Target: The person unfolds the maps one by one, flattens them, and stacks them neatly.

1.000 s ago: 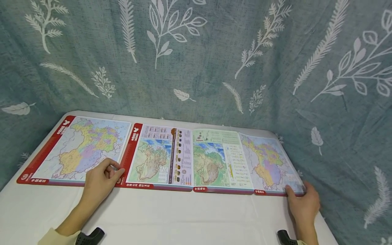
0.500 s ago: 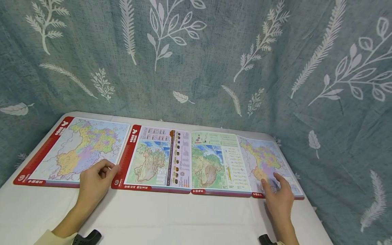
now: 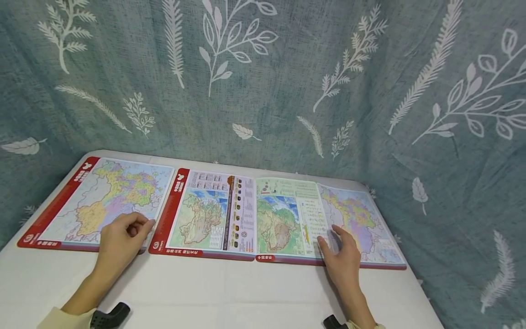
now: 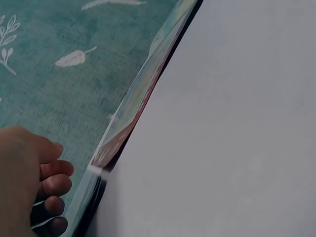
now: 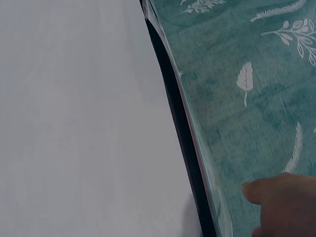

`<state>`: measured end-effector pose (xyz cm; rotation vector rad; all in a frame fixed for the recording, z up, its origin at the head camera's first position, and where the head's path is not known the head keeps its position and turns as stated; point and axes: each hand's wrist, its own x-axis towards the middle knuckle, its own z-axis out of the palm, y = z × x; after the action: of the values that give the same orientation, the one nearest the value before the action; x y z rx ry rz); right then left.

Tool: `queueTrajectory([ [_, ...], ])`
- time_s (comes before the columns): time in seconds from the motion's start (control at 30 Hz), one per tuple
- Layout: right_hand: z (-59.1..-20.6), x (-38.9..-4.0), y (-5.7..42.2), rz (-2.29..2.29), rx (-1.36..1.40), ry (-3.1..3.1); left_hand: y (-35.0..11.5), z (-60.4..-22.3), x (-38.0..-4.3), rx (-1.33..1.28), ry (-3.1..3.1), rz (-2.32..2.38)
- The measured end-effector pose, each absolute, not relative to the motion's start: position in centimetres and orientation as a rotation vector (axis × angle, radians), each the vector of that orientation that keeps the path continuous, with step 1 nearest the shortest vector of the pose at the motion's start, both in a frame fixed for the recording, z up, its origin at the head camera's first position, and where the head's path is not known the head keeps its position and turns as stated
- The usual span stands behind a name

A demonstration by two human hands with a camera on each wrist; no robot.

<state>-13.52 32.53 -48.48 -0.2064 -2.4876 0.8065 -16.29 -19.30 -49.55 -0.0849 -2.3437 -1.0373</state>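
Observation:
Map sheets lie in a row on the white table. At the left is a map with a red band and coloured regions (image 3: 119,192), followed by a red-banded relief map (image 3: 201,219), a pale green relief map (image 3: 277,224) and another coloured map (image 3: 363,219) at the right end. My left hand (image 3: 123,235), fingers loosely curled, is over the near right corner of the leftmost map and holds nothing. My right hand (image 3: 343,256), thumb and fingers apart, is over the near edge where the green map meets the rightmost one. Whether either hand touches a map I cannot tell.
A green-blue curtain (image 3: 263,105) with white leaf prints hangs behind and beside the table. White cloth (image 3: 230,292) covers the tabletop in front of the maps. Black wrist devices (image 3: 111,315) show at both sleeves.
My right hand has left the near right corner of the rightmost map and moved left to the green map's edge. My left hand has shifted slightly left. The maps look unmoved.

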Motion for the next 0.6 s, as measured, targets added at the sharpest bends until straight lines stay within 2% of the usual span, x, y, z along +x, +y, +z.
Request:
queueTrajectory([
  [0.6,-49.3,-14.5,27.7,0.837,-0.070,-2.476,-23.2,-49.2,-17.1,0.121,-2.360,-0.958],
])
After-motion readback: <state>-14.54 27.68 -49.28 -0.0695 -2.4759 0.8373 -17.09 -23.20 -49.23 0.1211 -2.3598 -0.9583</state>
